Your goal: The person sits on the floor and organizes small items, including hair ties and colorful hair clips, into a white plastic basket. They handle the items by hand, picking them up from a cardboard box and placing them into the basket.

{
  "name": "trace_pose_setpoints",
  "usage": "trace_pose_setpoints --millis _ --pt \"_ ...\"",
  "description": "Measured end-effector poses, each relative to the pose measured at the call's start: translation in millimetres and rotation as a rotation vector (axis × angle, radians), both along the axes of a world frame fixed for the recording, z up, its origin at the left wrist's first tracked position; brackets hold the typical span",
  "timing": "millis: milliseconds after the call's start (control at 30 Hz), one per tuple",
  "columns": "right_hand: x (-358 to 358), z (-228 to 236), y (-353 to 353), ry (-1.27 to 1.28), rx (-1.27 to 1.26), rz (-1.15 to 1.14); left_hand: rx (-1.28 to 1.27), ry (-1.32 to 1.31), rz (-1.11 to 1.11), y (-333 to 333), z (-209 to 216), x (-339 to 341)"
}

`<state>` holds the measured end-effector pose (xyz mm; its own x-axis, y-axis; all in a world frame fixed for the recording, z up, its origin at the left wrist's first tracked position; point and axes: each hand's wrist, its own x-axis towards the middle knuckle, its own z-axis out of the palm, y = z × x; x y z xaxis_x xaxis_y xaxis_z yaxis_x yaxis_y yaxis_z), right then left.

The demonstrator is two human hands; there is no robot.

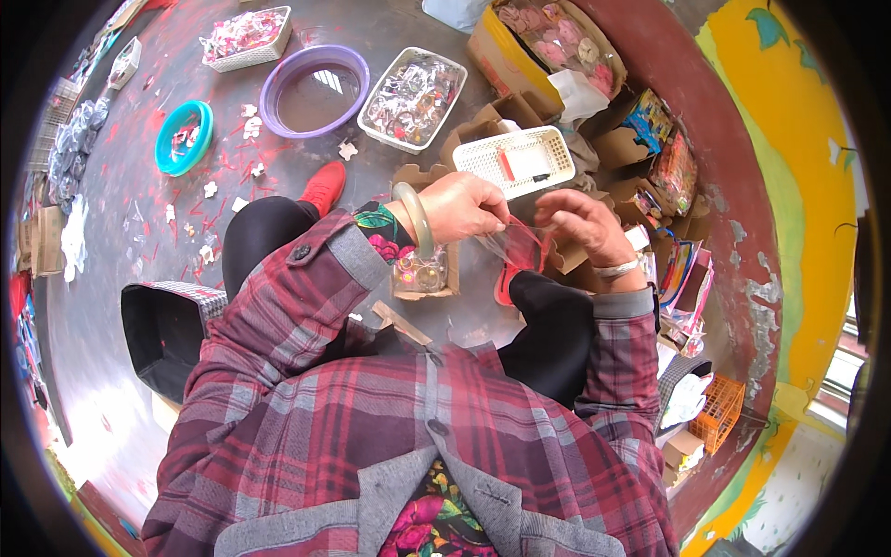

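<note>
My left hand point(457, 206), with a bangle at the wrist, pinches thin red strands at the top of a small clear, red-edged piece point(522, 247), perhaps a plastic pouch. The piece hangs between my hands, over a red shoe. Close on its other side is my right hand point(594, 227), its fingers loosely bent and apart; I see nothing gripped in them. Whether its fingertips touch the red strands is unclear. Just beyond both hands sits a white basket point(473, 160) with a red item point(506, 165) and a black marker point(540, 177) in it.
Below my hands stands a small carton point(451, 284) of wrapped pieces. Farther off are a white tray point(375, 119) of packets, a purple basin point(266, 104) and a teal basin point(161, 148). Cartons point(620, 148) crowd the right wall; a black bin point(153, 339) stands left.
</note>
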<state>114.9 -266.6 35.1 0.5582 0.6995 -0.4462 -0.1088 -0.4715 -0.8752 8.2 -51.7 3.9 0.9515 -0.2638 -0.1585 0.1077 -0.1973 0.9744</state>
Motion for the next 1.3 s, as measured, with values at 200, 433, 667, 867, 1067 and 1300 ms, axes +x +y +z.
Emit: trace_pose_setpoints --millis 200,433,667,867,1067,1300 --pt "-13 -18 17 0.139 0.103 0.0 0.068 -0.096 0.033 -5 -11 2" --pt "14 -21 1 0.102 0.323 -0.455 -0.307 0.231 0.201 8 -18 4" --pt "15 -46 -22 -0.035 -0.244 0.318 -0.572 0.3 0.302 31 -7 -2" --pt "5 -58 -4 -0.258 -0.353 0.446 -0.66 0.289 0.326 40 -8 -8" --pt "5 -50 -12 -0.512 -0.42 0.401 -0.643 0.239 0.328 44 -3 -11" --pt "-3 -55 -15 -0.759 -0.217 0.374 -0.692 0.185 0.311 45 1 -14"
